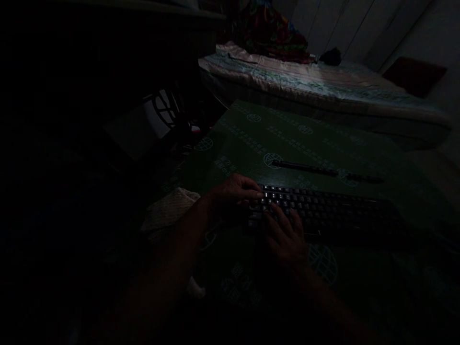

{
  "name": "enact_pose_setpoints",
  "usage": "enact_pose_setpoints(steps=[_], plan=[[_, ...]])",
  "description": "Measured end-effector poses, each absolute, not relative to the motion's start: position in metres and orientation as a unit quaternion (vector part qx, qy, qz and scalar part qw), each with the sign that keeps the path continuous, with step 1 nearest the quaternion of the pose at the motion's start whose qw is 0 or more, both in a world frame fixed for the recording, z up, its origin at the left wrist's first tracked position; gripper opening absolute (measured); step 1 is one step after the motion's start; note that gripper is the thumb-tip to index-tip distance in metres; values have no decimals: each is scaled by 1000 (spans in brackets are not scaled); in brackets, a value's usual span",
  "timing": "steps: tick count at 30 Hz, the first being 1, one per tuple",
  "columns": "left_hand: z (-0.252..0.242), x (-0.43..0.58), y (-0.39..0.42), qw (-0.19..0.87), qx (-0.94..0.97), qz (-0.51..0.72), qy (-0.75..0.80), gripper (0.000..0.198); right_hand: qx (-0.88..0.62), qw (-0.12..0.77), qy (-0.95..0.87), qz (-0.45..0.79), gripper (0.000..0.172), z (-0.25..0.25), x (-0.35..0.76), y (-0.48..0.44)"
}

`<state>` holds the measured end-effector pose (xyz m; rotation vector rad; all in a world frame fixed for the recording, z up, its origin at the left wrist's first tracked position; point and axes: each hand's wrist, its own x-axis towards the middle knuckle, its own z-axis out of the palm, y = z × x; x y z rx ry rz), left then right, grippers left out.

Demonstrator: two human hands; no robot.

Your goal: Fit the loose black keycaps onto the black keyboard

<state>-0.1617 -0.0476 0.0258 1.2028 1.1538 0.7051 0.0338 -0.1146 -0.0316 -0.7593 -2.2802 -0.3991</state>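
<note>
A black keyboard lies on a dark green table top printed with pale globes and lettering. At its upper left corner is my left hand, closed, with thumb and forefinger brought together over the end keys. What those fingers hold, if anything, is too dark to make out. My right hand rests on the lower left keys, its fingers spread and pointing away from me. Beyond the keyboard lies a long thin black strip, roughly parallel to it.
A crumpled light cloth lies left of my left forearm. A small white scrap is near the front. Behind the table stands a bed with a patterned sheet and a colourful cloth heap. The left side is very dark.
</note>
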Motion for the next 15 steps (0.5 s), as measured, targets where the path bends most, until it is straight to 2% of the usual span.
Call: enact_pose_setpoints(steps=[6,11,15], plan=[[26,-163,-47,618,526,300,502,24,-292,358,-873,-157,26,-35,33,-114],[26,-163,-47,624,522,298,499,26,-322,413,-842,-129,15,-33,37,-108],[28,-162,-49,627,518,304,496,27,-353,402,-842,-68,20,-29,45,-104]])
